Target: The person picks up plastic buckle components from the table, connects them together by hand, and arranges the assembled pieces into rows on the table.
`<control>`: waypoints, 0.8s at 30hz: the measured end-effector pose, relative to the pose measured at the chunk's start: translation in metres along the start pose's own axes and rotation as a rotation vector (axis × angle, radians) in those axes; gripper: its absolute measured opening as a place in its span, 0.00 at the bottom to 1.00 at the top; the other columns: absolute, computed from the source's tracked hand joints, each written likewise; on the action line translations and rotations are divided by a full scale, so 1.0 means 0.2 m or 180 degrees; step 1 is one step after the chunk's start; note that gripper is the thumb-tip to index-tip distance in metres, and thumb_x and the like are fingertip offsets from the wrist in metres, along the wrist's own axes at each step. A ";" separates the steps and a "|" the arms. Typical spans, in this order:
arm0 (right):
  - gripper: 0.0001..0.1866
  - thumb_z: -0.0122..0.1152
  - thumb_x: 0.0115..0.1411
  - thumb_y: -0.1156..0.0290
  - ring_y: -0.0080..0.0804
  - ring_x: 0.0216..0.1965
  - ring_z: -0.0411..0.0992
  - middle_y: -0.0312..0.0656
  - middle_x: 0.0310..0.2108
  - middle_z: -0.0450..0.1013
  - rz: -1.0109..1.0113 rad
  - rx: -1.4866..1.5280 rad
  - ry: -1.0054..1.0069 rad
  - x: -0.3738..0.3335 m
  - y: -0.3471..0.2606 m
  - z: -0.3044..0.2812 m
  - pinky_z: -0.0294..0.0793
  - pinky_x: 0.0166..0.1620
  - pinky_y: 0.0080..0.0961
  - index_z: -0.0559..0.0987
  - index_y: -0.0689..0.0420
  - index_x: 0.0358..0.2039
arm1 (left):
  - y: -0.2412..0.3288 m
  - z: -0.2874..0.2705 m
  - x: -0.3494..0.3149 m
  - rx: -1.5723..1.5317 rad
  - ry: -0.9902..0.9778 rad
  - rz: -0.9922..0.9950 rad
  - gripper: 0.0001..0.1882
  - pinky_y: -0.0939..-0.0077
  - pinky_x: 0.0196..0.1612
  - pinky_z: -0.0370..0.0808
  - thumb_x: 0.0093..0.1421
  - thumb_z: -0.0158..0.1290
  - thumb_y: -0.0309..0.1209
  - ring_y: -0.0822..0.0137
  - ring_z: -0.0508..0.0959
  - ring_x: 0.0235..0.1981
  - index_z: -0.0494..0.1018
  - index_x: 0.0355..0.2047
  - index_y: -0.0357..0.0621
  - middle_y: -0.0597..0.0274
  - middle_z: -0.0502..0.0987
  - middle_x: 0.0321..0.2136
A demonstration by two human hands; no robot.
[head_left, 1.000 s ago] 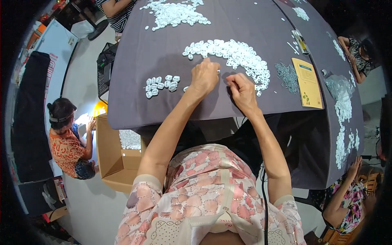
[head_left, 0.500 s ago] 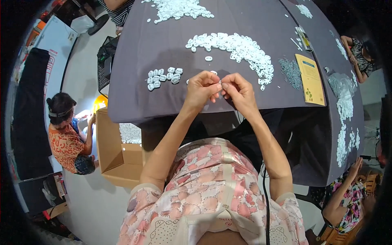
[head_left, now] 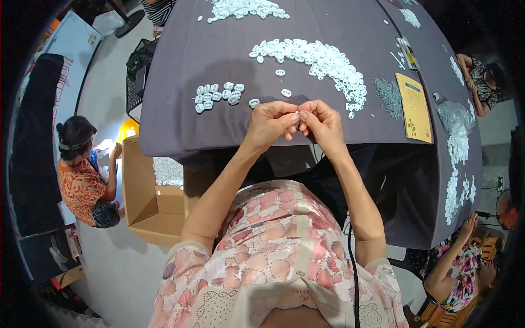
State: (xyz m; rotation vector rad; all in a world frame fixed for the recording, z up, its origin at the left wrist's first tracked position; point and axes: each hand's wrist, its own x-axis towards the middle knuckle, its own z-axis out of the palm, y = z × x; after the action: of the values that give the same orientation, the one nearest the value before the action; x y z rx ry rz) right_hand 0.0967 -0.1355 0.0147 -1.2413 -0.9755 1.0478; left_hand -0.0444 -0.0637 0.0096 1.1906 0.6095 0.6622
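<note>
Just above the table's near edge, my left hand (head_left: 267,127) and my right hand (head_left: 326,130) meet, both closed in a pinch with thumb and forefinger tips together. A tiny white bit shows between the fingertips; the rest of it is hidden, so I cannot tell its kind. Beyond my hands lie single small white oval plastic pieces with dark marks or holes, one piece (head_left: 286,93) nearest to the fingers and another piece (head_left: 254,103) beside my left hand. To the left is a small cluster of like pieces (head_left: 217,96). A curved heap of white pieces (head_left: 322,60) spreads farther out.
On the dark tablecloth (head_left: 180,123) lie another white heap (head_left: 246,7), a pile of thin grey bits (head_left: 388,97) and a yellow booklet (head_left: 414,106). An open cardboard box (head_left: 141,191) with white pieces stands at the left. A person (head_left: 82,175) sits beyond it; others sit at right.
The whole view has shifted slightly. My hands stay pinched together, drawn a little closer to the table's near edge, and the single oval pieces beyond them show more fully.
</note>
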 end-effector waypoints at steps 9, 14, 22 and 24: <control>0.06 0.52 0.58 0.79 0.16 0.24 0.69 0.34 0.23 0.72 -0.0202 -0.0025 0.0134 -0.02 0.04 -0.02 0.70 0.28 0.13 0.75 0.65 0.34 | -0.01 0.01 0.01 -0.0279 0.0160 -0.0530 0.06 0.84 0.18 0.74 0.57 0.51 0.24 0.75 0.75 0.18 0.72 0.33 0.33 0.59 0.76 0.23; 0.06 0.53 0.57 0.80 0.16 0.25 0.70 0.35 0.24 0.73 -0.0264 0.0238 0.0259 -0.03 0.05 0.00 0.71 0.29 0.13 0.75 0.65 0.36 | -0.01 0.01 0.01 -0.0420 0.0245 -0.0519 0.06 0.81 0.20 0.77 0.58 0.51 0.24 0.72 0.77 0.19 0.71 0.34 0.32 0.58 0.76 0.23; 0.06 0.54 0.56 0.81 0.14 0.24 0.69 0.34 0.24 0.73 -0.0381 0.0147 0.0419 -0.03 0.06 0.02 0.69 0.27 0.12 0.75 0.64 0.35 | -0.03 0.01 0.01 -0.0418 0.0221 -0.0409 0.05 0.81 0.21 0.77 0.57 0.51 0.23 0.72 0.77 0.19 0.72 0.33 0.33 0.57 0.76 0.23; 0.05 0.55 0.56 0.80 0.14 0.24 0.68 0.33 0.23 0.73 -0.0355 0.0056 0.0473 -0.03 0.05 0.03 0.68 0.26 0.12 0.75 0.64 0.35 | -0.03 0.02 0.01 -0.0418 0.0278 -0.0350 0.05 0.81 0.20 0.77 0.57 0.51 0.23 0.72 0.77 0.19 0.72 0.33 0.33 0.57 0.76 0.23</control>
State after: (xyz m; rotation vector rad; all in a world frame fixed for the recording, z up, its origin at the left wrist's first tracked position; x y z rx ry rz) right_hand 0.0880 -0.1403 0.0050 -1.2181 -0.9085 0.8631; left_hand -0.0398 -0.0659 0.0048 1.0030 0.6892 0.6533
